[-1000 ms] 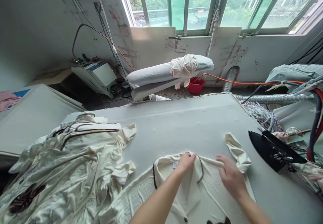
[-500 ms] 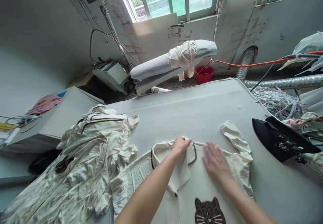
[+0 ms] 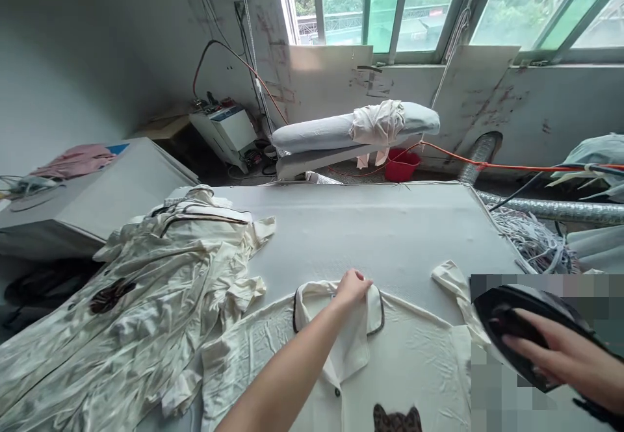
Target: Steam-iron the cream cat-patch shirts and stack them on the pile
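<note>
A cream shirt (image 3: 419,367) with a dark-piped collar and a cat print lies flat on the grey ironing table (image 3: 370,224) in front of me. My left hand (image 3: 353,287) presses down on the back of the collar, fingers closed on the cloth. My right hand (image 3: 560,354) grips the handle of a black iron (image 3: 507,308) held at the shirt's right sleeve; part of this area is blurred out.
A heap of crumpled cream shirts (image 3: 131,308) covers the table's left side. Beyond the far edge stand a padded sleeve board with a cloth (image 3: 355,133), a red bucket (image 3: 402,165), a white machine (image 3: 227,130) and a silver duct (image 3: 550,208). Cables lie at right.
My right hand left the shirt's shoulder, went to the right and took hold of the black iron, which now sits lifted by the sleeve. My left hand stayed on the collar.
</note>
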The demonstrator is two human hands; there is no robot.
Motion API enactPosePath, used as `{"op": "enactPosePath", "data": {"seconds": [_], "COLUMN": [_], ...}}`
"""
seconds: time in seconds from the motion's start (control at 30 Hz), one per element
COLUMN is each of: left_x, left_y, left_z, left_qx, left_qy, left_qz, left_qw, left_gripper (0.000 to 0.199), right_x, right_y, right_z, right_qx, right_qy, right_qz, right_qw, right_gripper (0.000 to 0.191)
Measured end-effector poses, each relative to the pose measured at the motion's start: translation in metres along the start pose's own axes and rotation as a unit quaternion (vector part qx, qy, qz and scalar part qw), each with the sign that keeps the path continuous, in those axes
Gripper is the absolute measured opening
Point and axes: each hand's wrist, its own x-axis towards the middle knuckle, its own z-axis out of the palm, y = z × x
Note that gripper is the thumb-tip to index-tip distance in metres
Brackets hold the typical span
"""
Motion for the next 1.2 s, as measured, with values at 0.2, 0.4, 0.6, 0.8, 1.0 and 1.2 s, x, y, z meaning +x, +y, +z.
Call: {"op": "enactPosePath", "data": {"seconds": [0.2, 0.4, 0.6, 0.8, 1.0, 1.2], "left_x": [0.014, 0.029, 0.038, 0.014, -0.02, -0.01], "left_y": [0.004, -0.001, 0.011, 0.005, -0.058, -0.055], "left_z": [-0.012, -0.016, -0.01, -0.054, -0.142, -0.153], "left_qx": [0.028, 0.025, 0.05, 0.102, 0.344, 0.392], "left_qy": [-0.06, -0.151, -0.209, -0.11, -0.01, -0.024], "left_qz": [0.032, 0.06, 0.093, 0.179, 0.16, 0.213], "left_qw": [0.997, 0.986, 0.972, 0.972, 0.925, 0.895], "left_gripper": [0.029, 0.031, 0.025, 0.021, 0.018, 0.026], "right_x": [0.01, 0.024, -0.054, 0.01, 0.071, 0.06], "right_y": [-0.16, -0.177, -0.226, -0.219, -0.257, -0.318], "right_z": [0.095, 0.109, 0.183, 0.16, 0.131, 0.158], "right_qx": [0.045, 0.086, 0.012, 0.033, -0.087, -0.186], "right_qy": [-0.134, -0.14, -0.174, -0.121, -0.283, -0.277], "right_qz": [0.025, 0.149, 0.05, 0.111, -0.119, -0.14], "right_qw": [0.99, 0.975, 0.983, 0.986, 0.948, 0.932], "right_gripper": [0.037, 0.064, 0.03, 0.041, 0.032, 0.035]}}
